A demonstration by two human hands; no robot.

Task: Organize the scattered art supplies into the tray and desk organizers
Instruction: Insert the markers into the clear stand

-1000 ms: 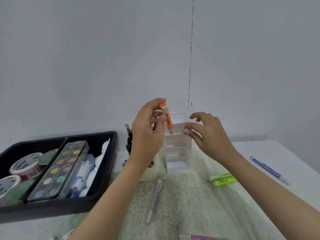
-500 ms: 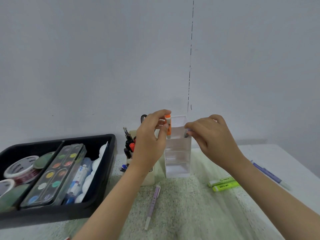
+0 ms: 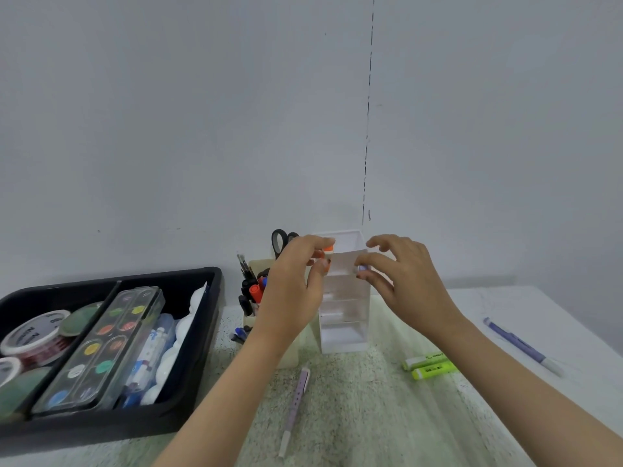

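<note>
My left hand (image 3: 296,284) pinches an orange highlighter (image 3: 328,251) at the top left corner of the clear tiered organizer (image 3: 344,328); only the highlighter's top end shows. On the organizer's right side, my right hand (image 3: 401,278) holds the upper edge with thumb and fingers. A cream pen holder (image 3: 256,264) with markers, brushes and black scissors (image 3: 281,241) stands just left, partly hidden by my left hand. The black tray (image 3: 202,335) at left holds a watercolour palette (image 3: 101,345), tape rolls (image 3: 32,333) and white items.
A lilac pen (image 3: 296,402) lies on the green mat in front of the organizer. Two yellow-green highlighters (image 3: 429,365) lie to the right, and a purple pen (image 3: 522,345) lies near the table's right edge. A grey wall stands close behind.
My left hand has lowered the orange highlighter into the organizer's top compartment; most of it is now hidden. My right hand stayed at the organizer's right top edge.
</note>
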